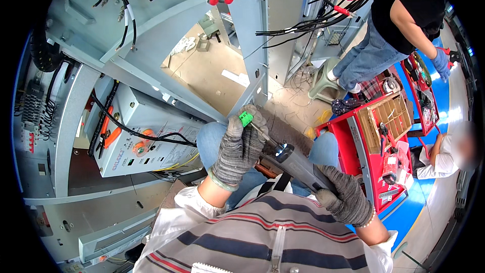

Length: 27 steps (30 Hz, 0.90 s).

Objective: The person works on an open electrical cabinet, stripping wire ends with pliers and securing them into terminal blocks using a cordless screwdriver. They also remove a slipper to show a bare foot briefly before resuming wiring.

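In front of my body, my left hand (pixel 238 144), in a grey knit glove, pinches a small green terminal block (pixel 246 118) between its fingers. My right hand (pixel 346 195), gloved alike, is wrapped round the rear of a dark grey electric screwdriver (pixel 304 167). The tool's lit nose points up and left. Its thin bit reaches to the terminal block; whether the tip sits in a screw is too small to tell.
A grey metal cabinet frame (pixel 151 78) with loose black wires (pixel 323 23) surrounds me, and a white-grey device box (pixel 136 136) is at left. To the right stands a red tool cart (pixel 353 146) with a wooden tray (pixel 389 119). Two people work nearby, one beside a green stool (pixel 326 83).
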Each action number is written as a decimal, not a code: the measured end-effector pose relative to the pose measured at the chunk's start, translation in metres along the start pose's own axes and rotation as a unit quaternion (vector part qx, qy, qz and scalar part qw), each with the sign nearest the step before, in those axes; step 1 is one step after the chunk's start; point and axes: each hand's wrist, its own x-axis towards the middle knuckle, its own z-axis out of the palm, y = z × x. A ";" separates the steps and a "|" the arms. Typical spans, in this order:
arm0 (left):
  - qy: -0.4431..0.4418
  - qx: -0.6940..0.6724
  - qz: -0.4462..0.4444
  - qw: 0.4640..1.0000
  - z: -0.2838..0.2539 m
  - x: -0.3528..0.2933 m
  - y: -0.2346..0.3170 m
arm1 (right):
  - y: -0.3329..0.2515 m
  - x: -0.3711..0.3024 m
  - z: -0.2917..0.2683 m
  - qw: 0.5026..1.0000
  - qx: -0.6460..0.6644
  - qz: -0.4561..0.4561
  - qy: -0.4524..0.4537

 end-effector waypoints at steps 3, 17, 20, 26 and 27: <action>0.011 -0.006 0.002 1.000 0.000 0.001 -0.001 | -0.001 0.001 0.000 1.000 0.003 0.018 -0.016; -0.062 -0.033 -0.007 0.997 -0.010 0.003 -0.004 | -0.012 0.007 0.000 0.999 0.006 0.033 -0.026; -0.057 -0.042 -0.014 0.997 -0.014 0.002 -0.004 | -0.009 0.004 0.001 1.000 -0.012 0.023 -0.017; -0.056 -0.062 -0.026 0.996 -0.019 0.002 -0.005 | -0.004 0.002 0.003 1.000 0.002 0.007 0.001; -0.058 -0.059 -0.026 0.996 -0.019 0.002 -0.005 | -0.005 0.003 0.003 1.000 0.001 0.010 -0.002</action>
